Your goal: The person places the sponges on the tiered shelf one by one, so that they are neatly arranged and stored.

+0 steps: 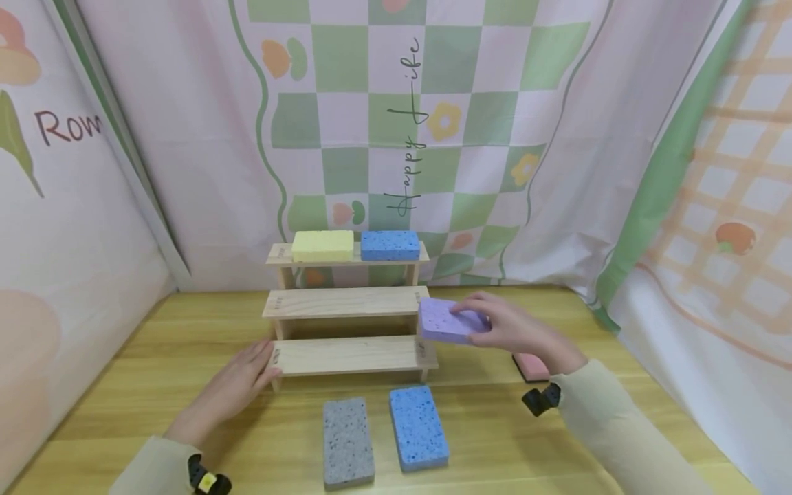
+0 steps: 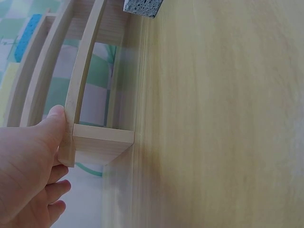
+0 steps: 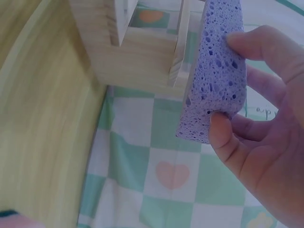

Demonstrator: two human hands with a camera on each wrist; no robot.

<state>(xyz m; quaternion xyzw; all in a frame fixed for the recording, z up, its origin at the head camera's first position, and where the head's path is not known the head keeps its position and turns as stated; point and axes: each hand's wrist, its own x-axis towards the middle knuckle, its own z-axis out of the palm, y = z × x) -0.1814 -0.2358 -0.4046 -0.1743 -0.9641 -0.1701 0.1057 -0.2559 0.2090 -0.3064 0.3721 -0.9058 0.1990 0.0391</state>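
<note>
A purple sponge [image 1: 447, 320] is gripped by my right hand [image 1: 504, 326], thumb and fingers spread over it. It is held up at the right end of a three-tier wooden shelf [image 1: 353, 356], overlapping the middle tier's end in the head view. My left hand [image 1: 238, 381] holds the left end of the lowest tier; in the left wrist view the thumb [image 2: 56, 116] lies along one side of the board, with the other fingers on the far side. A yellow sponge [image 1: 323, 246] and a blue sponge [image 1: 390, 245] lie side by side on the top tier.
In front of the shelf, a grey sponge [image 1: 348, 443] and another blue sponge [image 1: 419, 427] lie on the wooden table [image 1: 495, 440]. A pink block with a dark edge [image 1: 531, 366] sits beneath my right forearm. Patterned curtains [image 1: 396, 124] hang behind and at both sides.
</note>
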